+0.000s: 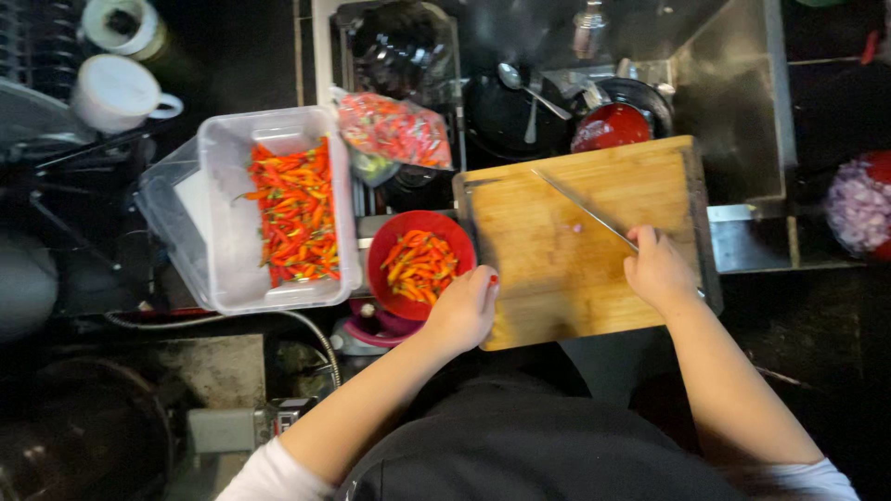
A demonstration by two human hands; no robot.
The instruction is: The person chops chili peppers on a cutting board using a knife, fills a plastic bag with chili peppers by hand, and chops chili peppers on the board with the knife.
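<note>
The knife (583,210) handle is hidden inside the right hand (661,272), the left hand (464,311) covers the near-left corner of the board (557,269), a bowl of chopped onion (861,206) is cut off at the right edge, and the far sink clutter is too dark to tell.

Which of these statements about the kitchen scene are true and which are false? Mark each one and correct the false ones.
1. The right hand holds a knife over the wooden cutting board. True.
2. The left hand rests inside the clear plastic tub. False: it is at the red bowl's rim.
3. The red bowl holds chillies. True.
4. The cutting board is piled with chillies. False: it is nearly bare.
</note>
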